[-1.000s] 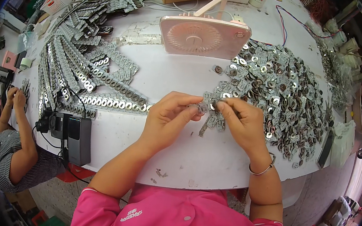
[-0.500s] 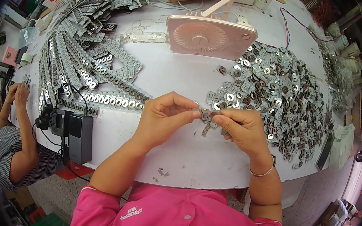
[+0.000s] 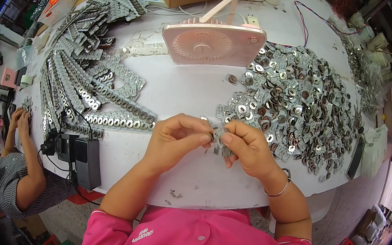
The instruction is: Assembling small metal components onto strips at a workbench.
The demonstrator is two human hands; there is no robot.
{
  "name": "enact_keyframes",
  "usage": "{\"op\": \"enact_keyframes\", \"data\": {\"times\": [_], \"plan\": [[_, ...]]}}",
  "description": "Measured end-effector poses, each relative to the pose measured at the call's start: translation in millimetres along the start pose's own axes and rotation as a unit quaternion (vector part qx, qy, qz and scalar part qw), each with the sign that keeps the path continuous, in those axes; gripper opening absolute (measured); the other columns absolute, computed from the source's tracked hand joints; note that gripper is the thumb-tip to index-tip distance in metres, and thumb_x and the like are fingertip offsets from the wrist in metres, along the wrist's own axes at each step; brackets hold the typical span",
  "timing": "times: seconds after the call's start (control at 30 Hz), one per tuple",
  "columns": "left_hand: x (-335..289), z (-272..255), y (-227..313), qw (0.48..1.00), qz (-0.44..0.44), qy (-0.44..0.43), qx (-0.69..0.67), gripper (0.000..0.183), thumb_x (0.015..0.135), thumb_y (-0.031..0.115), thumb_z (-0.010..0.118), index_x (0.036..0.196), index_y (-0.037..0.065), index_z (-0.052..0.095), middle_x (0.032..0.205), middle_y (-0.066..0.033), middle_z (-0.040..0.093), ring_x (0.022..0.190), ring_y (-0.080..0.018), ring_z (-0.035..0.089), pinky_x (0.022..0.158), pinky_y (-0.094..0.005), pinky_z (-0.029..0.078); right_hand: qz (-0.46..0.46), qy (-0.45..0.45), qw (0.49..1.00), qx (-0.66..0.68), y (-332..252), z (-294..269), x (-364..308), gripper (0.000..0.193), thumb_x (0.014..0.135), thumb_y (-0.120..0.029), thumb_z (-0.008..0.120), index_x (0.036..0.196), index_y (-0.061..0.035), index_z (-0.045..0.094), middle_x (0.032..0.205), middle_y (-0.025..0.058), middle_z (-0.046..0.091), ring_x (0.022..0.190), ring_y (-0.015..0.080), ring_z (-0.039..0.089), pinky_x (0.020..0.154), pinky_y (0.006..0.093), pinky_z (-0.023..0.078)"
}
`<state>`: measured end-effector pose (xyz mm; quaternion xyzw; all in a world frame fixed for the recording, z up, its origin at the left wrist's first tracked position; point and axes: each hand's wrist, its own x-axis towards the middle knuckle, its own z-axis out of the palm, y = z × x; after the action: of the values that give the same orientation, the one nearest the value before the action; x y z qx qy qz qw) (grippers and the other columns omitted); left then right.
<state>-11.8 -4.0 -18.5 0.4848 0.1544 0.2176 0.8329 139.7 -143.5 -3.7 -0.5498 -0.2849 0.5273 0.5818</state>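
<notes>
Two bare hands pinching small metal pieces above the white tabletop [image 3: 195,87].
The left hand [image 3: 175,138] and right hand [image 3: 250,147] each nip the small metal pieces [image 3: 219,136] between thumb and forefinger, near the loose heap of metal parts [image 3: 300,100]; fingers hide exactly how they meet. They look light and stiff, probably slick on their shiny faces and hard to bend by accident, so the thin outer edges seem the surest hold.
</notes>
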Motion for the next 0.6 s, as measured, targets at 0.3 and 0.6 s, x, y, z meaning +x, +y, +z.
{"op": "enact_keyframes", "data": {"times": [0.3,0.6], "plan": [[4.7,4.9,-7.5,0.899,0.260,0.027,0.351,0.026,0.080,-0.011,0.070,0.102,0.002,0.068,0.097,-0.0110,0.070,0.088,-0.0172,0.069,0.077,-0.0262,0.055,-0.058,0.075,0.988,-0.122,3.7,4.1,0.8,0.020,0.099,-0.019,0.058,0.089,-0.0028,0.059,0.066,-0.0040,0.056,0.058,0.0015,0.047,0.051,0.0207,0.038],[6.7,8.2,-9.1,0.897,0.270,0.021,0.349,0.024,0.080,-0.010,0.070,0.101,0.002,0.069,0.096,-0.0111,0.070,0.085,-0.0182,0.068,0.073,-0.0281,0.055,-0.023,0.106,0.994,-0.015,5.0,8.9,1.2,0.017,0.099,-0.019,0.059,0.090,-0.0037,0.058,0.065,-0.0030,0.055,0.049,0.0029,0.050,0.044,0.0206,0.038]]}}
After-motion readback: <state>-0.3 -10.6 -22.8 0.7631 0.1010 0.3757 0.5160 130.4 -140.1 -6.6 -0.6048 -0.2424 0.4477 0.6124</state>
